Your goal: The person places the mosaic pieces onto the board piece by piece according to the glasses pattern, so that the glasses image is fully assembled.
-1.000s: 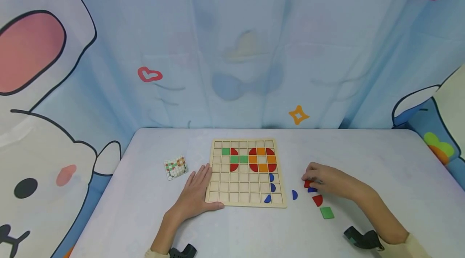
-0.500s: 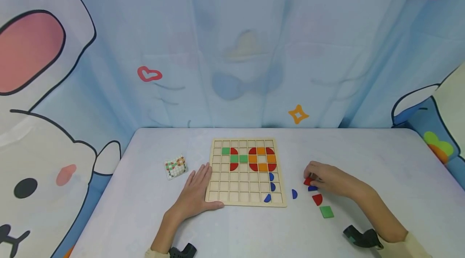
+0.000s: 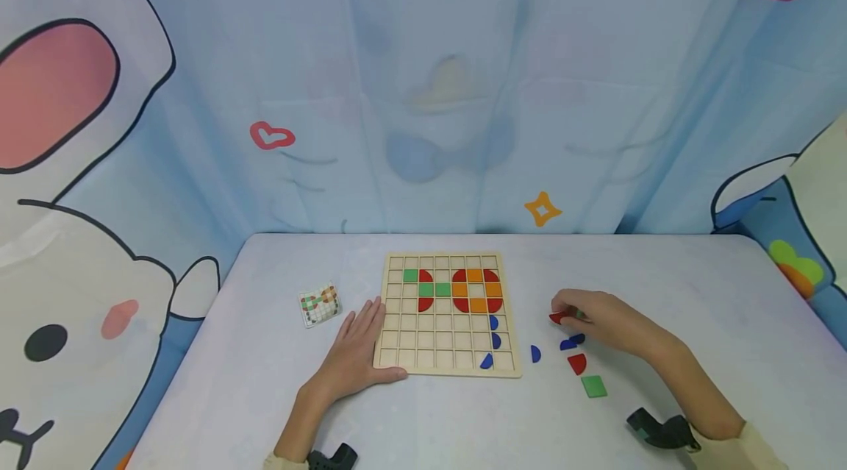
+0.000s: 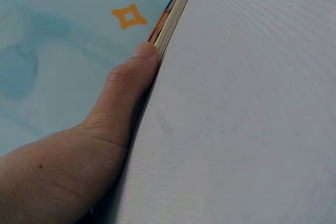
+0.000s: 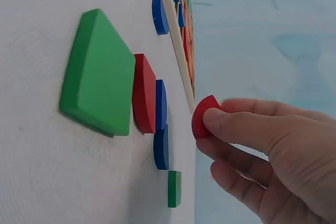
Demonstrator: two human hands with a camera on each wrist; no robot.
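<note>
- Since prev. frame, right hand (image 3: 598, 315) has edged slightly toward the far side, taking the red piece (image 5: 199, 121) with it; a dark blue half-disc (image 3: 577, 338), covered then, now shows just on the near side of those fingers. Left hand (image 3: 354, 356) & board (image 3: 445, 341) haven't moved.
- R fingers: pinching the red piece, thumb on one face; from my end it looks lifted off the counter (image 3: 463, 426).
- L fingers: straight, along the board's left edge, thumb at its near edge; gripping nothing.
- Done, afaict: board, left of R fingers & right of L fingers, has an orange-red group (image 3: 477, 305) at far right, which I'd call complete. Green-red group (image 3: 426, 290), nearer L fingers, looks approx. half built: its left side shows only one green sq.
- Left to place, I'd judge: the held red piece, plus a red wedge (image 3: 577, 364) & green square (image 3: 594, 387) on the near side of R fingers, plus a small green block (image 5: 175, 189) close under them.
- Blues: one half-disc (image 3: 567, 344) touching or just beside the dark one, another (image 3: 535, 354) between board & R fingers. Three blue pieces (image 3: 496, 341) on the board's near right look parked, IMO, not fitted.
- Card (image 3: 320, 305), just left of L fingers: green/red one side, orange the other; too small for me to check cell by cell.
</note>
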